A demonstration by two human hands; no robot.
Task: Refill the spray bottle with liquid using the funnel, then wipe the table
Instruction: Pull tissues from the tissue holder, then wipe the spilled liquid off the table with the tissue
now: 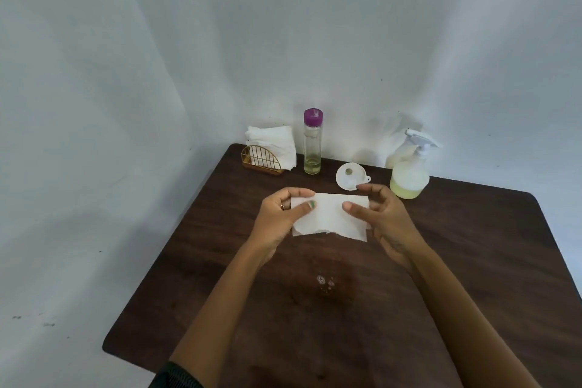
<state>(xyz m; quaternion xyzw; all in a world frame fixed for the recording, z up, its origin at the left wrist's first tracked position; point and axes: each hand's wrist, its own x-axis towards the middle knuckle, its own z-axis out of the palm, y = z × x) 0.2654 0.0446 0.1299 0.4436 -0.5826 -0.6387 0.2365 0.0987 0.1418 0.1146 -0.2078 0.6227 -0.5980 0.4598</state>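
Observation:
A white paper napkin [329, 217] is held above the middle of the dark wooden table [472, 261]. My left hand [280, 217] pinches its left edge and my right hand [382, 216] pinches its right edge. The spray bottle [409, 172], with its white trigger head on and pale yellow liquid in the bottom, stands at the back right. A white funnel [349, 176] lies on the table just left of it. A tall clear bottle [312, 142] with a purple cap holds a little yellow liquid. Wet foamy drops [324, 282] lie on the table below the napkin.
A gold wire holder [261, 161] with several white napkins stands at the back left of the table. A white cloth backdrop [283, 25] hangs close behind the table. The table's left edge runs diagonally toward me.

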